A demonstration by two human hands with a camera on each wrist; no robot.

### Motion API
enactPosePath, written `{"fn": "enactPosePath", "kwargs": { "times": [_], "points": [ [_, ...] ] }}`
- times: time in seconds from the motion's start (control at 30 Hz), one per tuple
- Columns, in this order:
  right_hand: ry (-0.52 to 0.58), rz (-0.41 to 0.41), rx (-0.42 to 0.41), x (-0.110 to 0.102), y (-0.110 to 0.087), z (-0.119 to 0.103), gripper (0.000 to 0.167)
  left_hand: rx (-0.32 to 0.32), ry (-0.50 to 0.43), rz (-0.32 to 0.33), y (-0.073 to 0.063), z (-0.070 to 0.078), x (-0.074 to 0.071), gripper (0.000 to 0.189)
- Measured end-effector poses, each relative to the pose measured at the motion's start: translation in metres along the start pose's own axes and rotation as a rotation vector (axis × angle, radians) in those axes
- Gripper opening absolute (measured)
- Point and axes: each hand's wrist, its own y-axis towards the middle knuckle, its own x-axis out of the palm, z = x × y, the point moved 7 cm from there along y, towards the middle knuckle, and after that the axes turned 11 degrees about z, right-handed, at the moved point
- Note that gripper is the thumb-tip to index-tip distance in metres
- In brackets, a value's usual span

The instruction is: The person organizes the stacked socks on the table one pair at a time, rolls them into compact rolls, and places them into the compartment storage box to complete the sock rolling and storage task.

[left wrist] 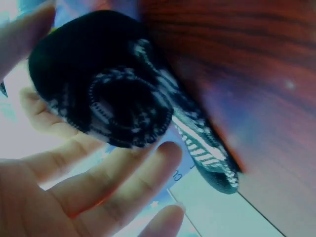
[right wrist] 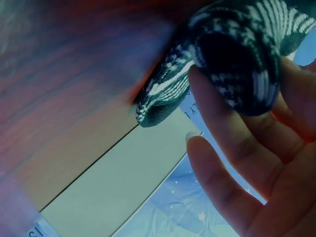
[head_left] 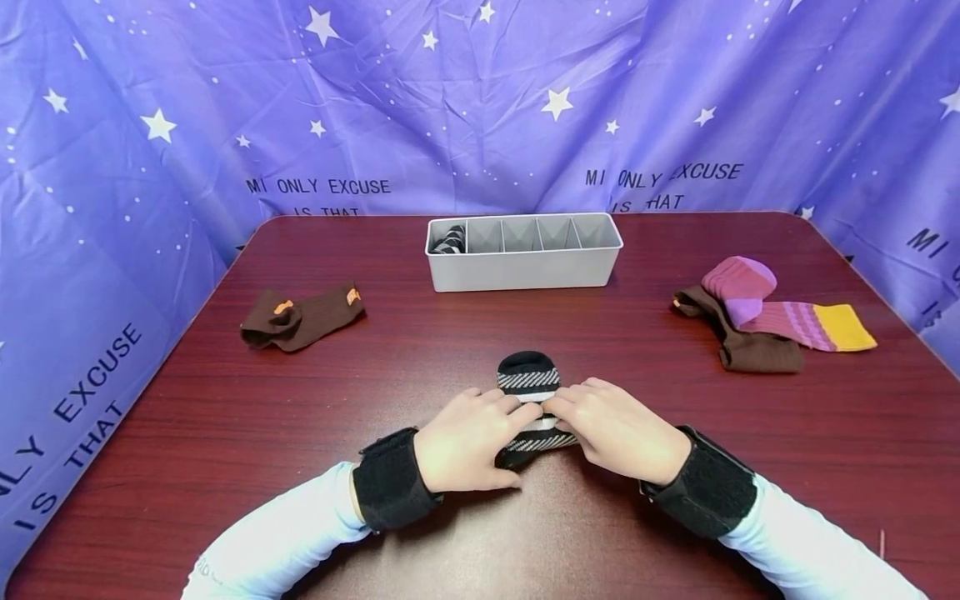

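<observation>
A black sock with white and grey patterned bands [head_left: 527, 372] lies on the table in front of me, its near part folded over into a loose roll. My left hand [head_left: 468, 442] holds the roll from the left, thumb on the near side. From the right, my right hand [head_left: 618, 429] grips the same roll, and the two hands' fingertips meet over its middle. The left wrist view shows the rolled end of the sock [left wrist: 98, 54] between thumb and fingers. In the right wrist view, fingers [right wrist: 222, 123] lie against the open fold of the sock [right wrist: 271, 44].
A grey organizer box [head_left: 525, 273] with several compartments stands at the back; its leftmost one holds a black-and-white patterned sock [head_left: 451, 241]. At left lies a brown sock [head_left: 322, 319]. At right, a pink, purple and yellow sock [head_left: 795, 323] overlaps another brown sock [head_left: 761, 353].
</observation>
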Motion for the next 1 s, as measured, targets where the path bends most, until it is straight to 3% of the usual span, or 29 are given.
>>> {"fn": "enactPosePath", "kwargs": {
  "times": [0.13, 0.4, 0.5, 0.67, 0.8, 1.0],
  "points": [
    [0.007, 0.010, -0.001, -0.001, 0.000, 0.001, 0.020, 0.002, 0.029, -0.023, -0.001, -0.001, 0.004, 0.048],
    [0.056, 0.080, -0.012, -0.012, 0.004, 0.000, 0.018, -0.025, -0.020, -0.044, 0.001, -0.001, 0.003, 0.015],
    [0.073, 0.073, -0.022, -0.013, 0.004, -0.002, 0.017, -0.046, -0.039, -0.062, 0.002, -0.003, 0.003, 0.009],
    [0.084, 0.028, -0.036, -0.011, 0.003, -0.005, 0.033, -0.078, -0.047, -0.062, 0.002, -0.009, 0.004, 0.008],
    [0.077, 0.010, -0.042, -0.007, 0.001, -0.007, 0.034, -0.106, -0.046, -0.027, 0.002, -0.012, 0.004, 0.007],
    [0.051, 0.019, -0.050, -0.006, -0.001, -0.006, 0.028, -0.111, -0.041, 0.167, 0.005, -0.010, -0.015, 0.022]
  ]
}}
